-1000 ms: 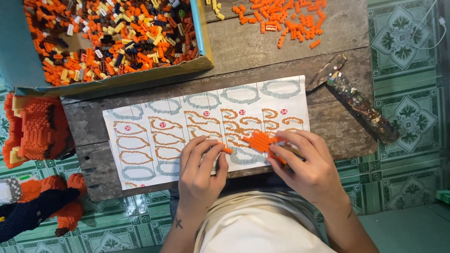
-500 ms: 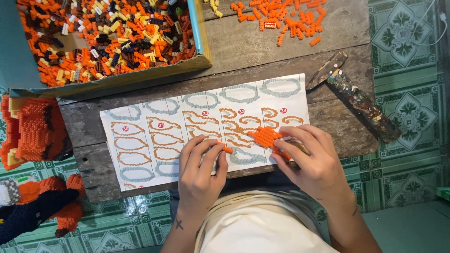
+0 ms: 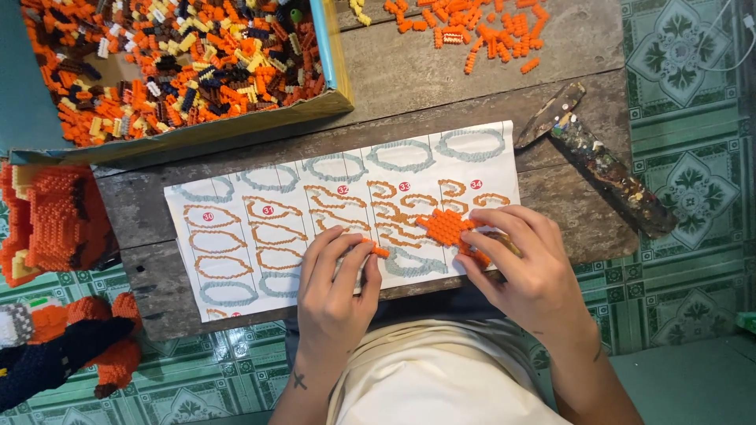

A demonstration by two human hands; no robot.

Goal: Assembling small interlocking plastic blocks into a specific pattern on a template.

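Slightly shifted, right hand [image 3: 526, 271] grips the flat orange brick-built piece [image 3: 446, 227]; left hand [image 3: 335, 283] pinches a small orange brick [image 3: 379, 252] on the printed paper instruction sheet [image 3: 236, 252].

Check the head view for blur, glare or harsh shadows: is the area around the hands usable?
Head view: lighting even and soft, no glare on the instruction sheet; right hand, left hand and the orange brick piece are sharp; only faint shadows under the hands; slight wide-angle bending at the frame edges.
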